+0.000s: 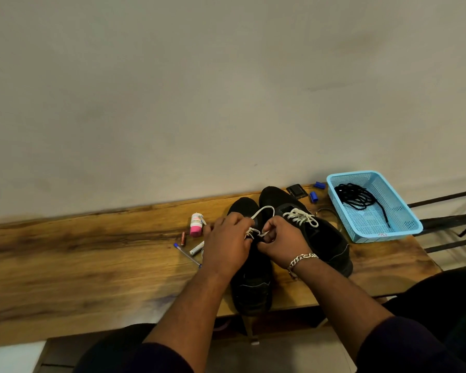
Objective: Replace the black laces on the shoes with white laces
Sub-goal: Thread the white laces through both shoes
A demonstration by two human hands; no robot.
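Dark sleeves (151,354) sit closest to the camera, with both bare forearms reaching forward over the wooden tabletop (78,265). Left hand (226,242) and right hand (281,243) meet almost knuckle to knuckle over the left black shoe (252,286), each with fingers curled and pinching part of its white lace (262,214), which loops up just beyond the fingertips. A silver chain bracelet (301,261) circles the right wrist. Just right of the right hand lies the second black shoe (318,232), its white lace (301,216) already threaded and tied. Further right, a light blue basket (412,224) holds the black laces (358,196) in a loose tangle. Left of the left hand lie a small white and pink bottle (196,224), 2 batteries and a pen (187,254). Beyond the shoes, near the wall, are a small black square item (296,190) and 2 blue caps (316,191).
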